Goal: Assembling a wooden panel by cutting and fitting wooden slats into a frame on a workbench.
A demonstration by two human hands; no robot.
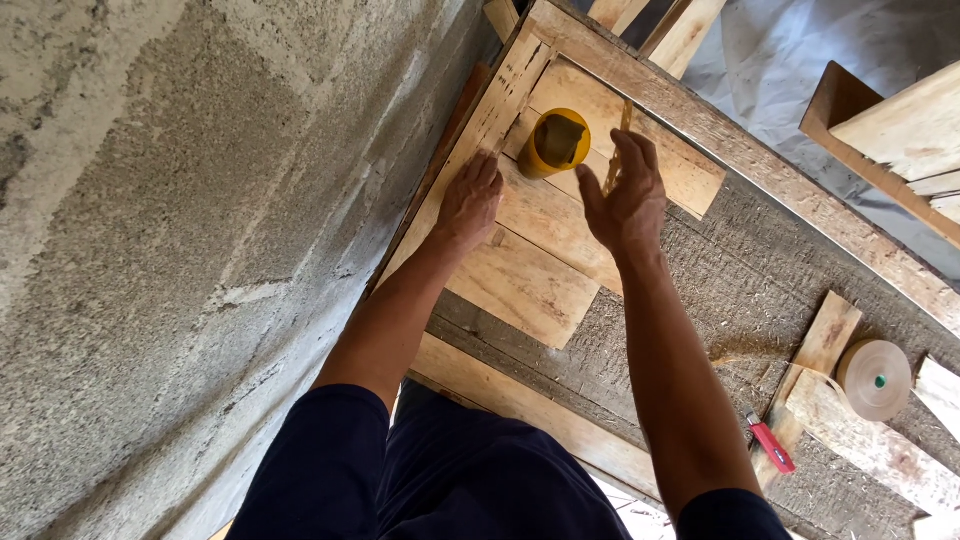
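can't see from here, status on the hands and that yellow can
Left hand flat on plank. Right hand pinching thin stick. Yellow can upright between them, nothing blocking.

A rough grey concrete wall [180, 230] fills the left side, streaked with paler patches. Beside it lies a coarse grey-brown chipboard panel [740, 290] framed by pale wooden battens [800, 190]. Past the frame, wrinkled grey plastic sheeting [800, 50] covers the ground. Stacked planks [905, 130] sit at the upper right. Daylight falls warm and even across the wood.
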